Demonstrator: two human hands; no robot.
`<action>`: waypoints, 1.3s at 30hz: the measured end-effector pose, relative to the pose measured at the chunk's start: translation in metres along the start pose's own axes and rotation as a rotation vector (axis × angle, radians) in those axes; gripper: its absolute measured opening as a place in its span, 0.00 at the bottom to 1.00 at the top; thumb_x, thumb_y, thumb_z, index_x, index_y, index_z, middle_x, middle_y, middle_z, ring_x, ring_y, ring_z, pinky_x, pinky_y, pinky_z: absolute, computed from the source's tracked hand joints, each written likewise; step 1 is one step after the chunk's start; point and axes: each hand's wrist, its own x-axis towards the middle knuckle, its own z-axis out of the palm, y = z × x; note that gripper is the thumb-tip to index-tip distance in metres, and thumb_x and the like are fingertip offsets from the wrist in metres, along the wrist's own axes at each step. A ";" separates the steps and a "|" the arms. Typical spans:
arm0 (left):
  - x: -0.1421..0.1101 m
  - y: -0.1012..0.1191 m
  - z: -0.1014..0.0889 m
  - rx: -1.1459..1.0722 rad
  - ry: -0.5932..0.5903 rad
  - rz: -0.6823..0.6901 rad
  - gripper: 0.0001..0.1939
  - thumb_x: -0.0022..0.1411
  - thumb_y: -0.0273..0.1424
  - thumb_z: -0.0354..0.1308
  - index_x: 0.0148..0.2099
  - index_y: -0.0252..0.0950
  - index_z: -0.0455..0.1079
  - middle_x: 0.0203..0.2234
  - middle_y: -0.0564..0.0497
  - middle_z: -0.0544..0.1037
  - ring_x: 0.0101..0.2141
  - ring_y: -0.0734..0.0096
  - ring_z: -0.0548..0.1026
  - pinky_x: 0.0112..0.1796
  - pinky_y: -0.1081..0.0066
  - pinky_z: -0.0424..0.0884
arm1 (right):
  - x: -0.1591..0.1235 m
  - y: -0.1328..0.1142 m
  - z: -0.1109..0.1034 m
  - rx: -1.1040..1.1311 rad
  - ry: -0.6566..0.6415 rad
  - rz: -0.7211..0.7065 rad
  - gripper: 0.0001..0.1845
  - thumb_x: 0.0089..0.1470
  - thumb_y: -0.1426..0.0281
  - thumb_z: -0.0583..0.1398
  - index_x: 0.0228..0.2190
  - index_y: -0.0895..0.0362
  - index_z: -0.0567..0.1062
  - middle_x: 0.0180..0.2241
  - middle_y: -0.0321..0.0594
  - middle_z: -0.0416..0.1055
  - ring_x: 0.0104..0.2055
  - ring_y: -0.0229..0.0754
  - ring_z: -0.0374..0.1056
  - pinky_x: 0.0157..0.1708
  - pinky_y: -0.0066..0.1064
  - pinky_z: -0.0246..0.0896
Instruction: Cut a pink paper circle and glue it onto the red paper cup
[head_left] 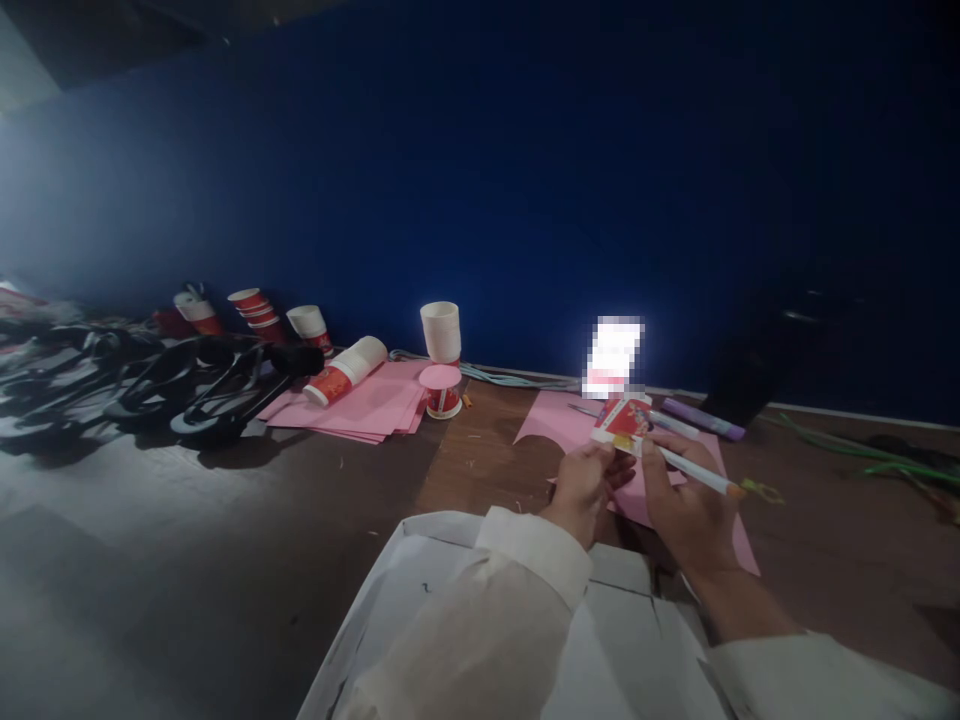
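My left hand (586, 485) is closed, pinching the lower edge of a flattened red and white paper cup piece (624, 418). My right hand (686, 500) is closed round a white pen with an orange end (701, 474), and its fingertips also touch the cup piece. Both hands hover over a pink paper sheet (559, 420) lying on the brown floor. Pale sleeves cover both my forearms.
A stack of pink sheets (367, 405) carries a lying stack of cups (345, 370). Nearby stand a white cup (441, 332) and a pink-topped red cup (442, 392). More red cups (259, 310) and black sandals (217, 390) lie left. A purple marker (705, 420) lies right. White cardboard (615, 640) is under my arms.
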 end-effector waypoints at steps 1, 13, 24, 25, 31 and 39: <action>0.001 0.000 0.000 0.004 0.003 0.001 0.03 0.60 0.24 0.62 0.34 0.29 0.74 0.24 0.49 0.75 0.27 0.73 0.76 0.39 0.70 0.75 | 0.000 0.000 0.000 -0.007 -0.007 0.011 0.14 0.60 0.60 0.59 0.34 0.55 0.80 0.35 0.44 0.80 0.37 0.46 0.76 0.40 0.36 0.70; 0.001 0.000 0.001 -0.021 0.008 0.019 0.03 0.58 0.24 0.63 0.33 0.29 0.74 0.24 0.48 0.76 0.26 0.73 0.75 0.34 0.72 0.73 | 0.002 -0.005 -0.004 -0.016 -0.093 0.160 0.18 0.56 0.53 0.58 0.29 0.54 0.77 0.29 0.44 0.78 0.28 0.44 0.71 0.29 0.33 0.64; 0.003 0.000 0.000 0.040 0.017 0.002 0.04 0.59 0.27 0.64 0.35 0.30 0.75 0.26 0.46 0.78 0.29 0.70 0.78 0.39 0.69 0.75 | 0.000 -0.003 -0.002 -0.042 -0.046 0.115 0.16 0.58 0.57 0.58 0.30 0.55 0.78 0.32 0.44 0.79 0.32 0.44 0.73 0.33 0.33 0.66; 0.003 0.000 -0.001 0.046 0.018 -0.001 0.04 0.59 0.27 0.63 0.35 0.30 0.75 0.26 0.46 0.78 0.30 0.69 0.78 0.39 0.69 0.75 | 0.000 -0.002 -0.002 -0.044 -0.041 0.106 0.16 0.58 0.57 0.58 0.30 0.55 0.78 0.32 0.44 0.79 0.32 0.44 0.73 0.33 0.33 0.66; 0.003 0.000 -0.001 0.061 0.022 0.002 0.07 0.58 0.29 0.66 0.35 0.30 0.74 0.26 0.45 0.78 0.33 0.65 0.80 0.39 0.68 0.76 | -0.001 -0.001 -0.002 -0.040 -0.017 0.078 0.15 0.59 0.58 0.59 0.34 0.55 0.79 0.33 0.43 0.79 0.32 0.43 0.74 0.34 0.33 0.67; -0.002 0.004 0.003 0.053 0.047 -0.018 0.03 0.60 0.25 0.62 0.35 0.29 0.74 0.26 0.46 0.78 0.31 0.68 0.80 0.38 0.70 0.75 | 0.001 -0.004 -0.002 0.002 -0.020 0.064 0.14 0.60 0.59 0.59 0.36 0.56 0.78 0.35 0.46 0.79 0.35 0.46 0.74 0.36 0.36 0.68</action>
